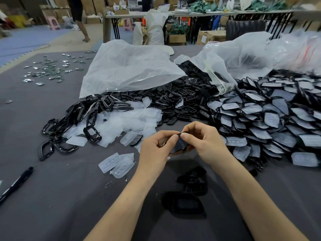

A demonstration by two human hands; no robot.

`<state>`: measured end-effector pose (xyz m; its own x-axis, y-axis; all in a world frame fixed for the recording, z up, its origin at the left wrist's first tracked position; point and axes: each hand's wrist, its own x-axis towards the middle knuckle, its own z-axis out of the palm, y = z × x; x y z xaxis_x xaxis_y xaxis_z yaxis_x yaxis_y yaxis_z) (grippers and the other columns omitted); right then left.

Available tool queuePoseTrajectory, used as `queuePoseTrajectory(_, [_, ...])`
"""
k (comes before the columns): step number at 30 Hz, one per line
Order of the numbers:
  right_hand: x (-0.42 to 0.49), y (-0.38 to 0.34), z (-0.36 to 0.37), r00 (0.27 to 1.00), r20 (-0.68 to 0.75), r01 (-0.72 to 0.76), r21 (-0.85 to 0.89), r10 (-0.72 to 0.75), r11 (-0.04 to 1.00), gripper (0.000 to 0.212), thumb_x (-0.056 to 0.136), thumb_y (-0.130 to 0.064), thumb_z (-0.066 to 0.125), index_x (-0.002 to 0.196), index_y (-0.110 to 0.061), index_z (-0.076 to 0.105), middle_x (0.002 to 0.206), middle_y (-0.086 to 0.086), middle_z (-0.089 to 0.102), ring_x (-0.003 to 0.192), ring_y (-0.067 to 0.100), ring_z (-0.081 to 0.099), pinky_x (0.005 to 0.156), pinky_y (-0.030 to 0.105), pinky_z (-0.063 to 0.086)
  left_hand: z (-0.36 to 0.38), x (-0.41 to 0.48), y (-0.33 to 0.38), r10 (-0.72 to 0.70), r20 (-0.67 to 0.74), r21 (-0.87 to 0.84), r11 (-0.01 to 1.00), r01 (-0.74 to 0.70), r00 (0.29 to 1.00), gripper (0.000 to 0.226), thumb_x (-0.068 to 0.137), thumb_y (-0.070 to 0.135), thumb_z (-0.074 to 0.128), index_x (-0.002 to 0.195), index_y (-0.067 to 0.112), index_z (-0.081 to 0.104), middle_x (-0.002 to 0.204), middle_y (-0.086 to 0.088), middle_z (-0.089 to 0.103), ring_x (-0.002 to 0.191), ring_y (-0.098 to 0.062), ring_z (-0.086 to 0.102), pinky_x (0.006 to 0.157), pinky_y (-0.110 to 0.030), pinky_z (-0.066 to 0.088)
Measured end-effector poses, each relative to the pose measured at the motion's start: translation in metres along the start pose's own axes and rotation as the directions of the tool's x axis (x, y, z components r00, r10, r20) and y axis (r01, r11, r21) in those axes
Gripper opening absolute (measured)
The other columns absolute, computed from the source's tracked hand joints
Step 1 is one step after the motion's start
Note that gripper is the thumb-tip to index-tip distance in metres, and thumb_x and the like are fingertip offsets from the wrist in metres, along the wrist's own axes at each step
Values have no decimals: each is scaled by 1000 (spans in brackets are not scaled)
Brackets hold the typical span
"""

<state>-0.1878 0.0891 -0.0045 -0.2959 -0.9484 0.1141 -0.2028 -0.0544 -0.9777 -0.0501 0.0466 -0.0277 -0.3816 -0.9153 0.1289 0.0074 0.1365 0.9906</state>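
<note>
Over the near middle of the table (57,202), pinching one black plastic shell (180,145) between left grip (155,146) and right grip (205,141), clenched on it from both sides, thumbs up top. Hovering just beyond two more black shells (185,205), right of some clear pads (116,165).

Grey mat (52,197) is packed: pen (16,184) at the left edge, two clear pads (116,165) lying loose, and black frames (90,112) heaped beside a clear pad pile (132,117). A big stack of backed shells (271,117) sits on the right. Two plastic bags (128,66) are behind, with little circuit boards (50,70) scattered far left. Two black shells (184,204) up close are blurry.
</note>
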Motion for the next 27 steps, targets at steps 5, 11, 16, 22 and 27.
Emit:
queuePoseTrajectory(5, [0, 1, 1, 1000, -4, 27, -32, -27, 999, 15, 85, -3, 67, 75, -13, 63, 63, 1, 60, 60, 12, 54, 54, 23, 46, 0, 2, -2, -6, -3, -73, 997, 6, 1000, 19, 90, 5, 63, 87, 20, 75, 84, -4, 76, 88, -23, 72, 84, -46, 56])
queuePoseTrajectory(11, [1, 4, -1, 995, -100, 0, -35, -4, 999, 16, 87, -5, 66, 73, -13, 65, 56, -8, 59, 50, 4, 51, 53, 17, 42, 4, 3, -3, -84, 51, -158, 983, 91, 995, 24, 95, 5, 55, 93, 19, 74, 85, -3, 76, 87, -16, 72, 80, -33, 58])
queuePoseTrajectory(16, [2, 6, -5, 989, -146, -1, -42, -5, 999, 13, 87, -6, 66, 76, -12, 66, 58, -4, 60, 48, 4, 52, 50, 16, 42, 8, 3, -1, -139, 118, -297, 940, 169, 983, 28, 98, 0, 48, 100, 13, 72, 99, -8, 73, 95, -17, 70, 78, -27, 58])
queuePoseTrajectory(22, [3, 7, -8, 990, -144, -10, -65, 0, 998, 12, 87, -5, 66, 78, -13, 66, 60, -1, 61, 45, 7, 54, 46, 19, 45, 5, 1, 1, -106, 174, -248, 958, 148, 979, 29, 98, 2, 49, 107, 21, 68, 99, -2, 73, 98, -15, 69, 81, -28, 57])
queuePoseTrajectory(27, [4, 5, -20, 986, -167, -26, -19, 23, 999, 9, 87, -3, 66, 81, -10, 65, 65, 4, 62, 45, 8, 55, 47, 20, 48, 5, -2, 1, -99, 222, -299, 940, 164, 970, 30, 91, 3, 61, 113, 23, 66, 99, -13, 72, 95, -24, 71, 77, -24, 57])
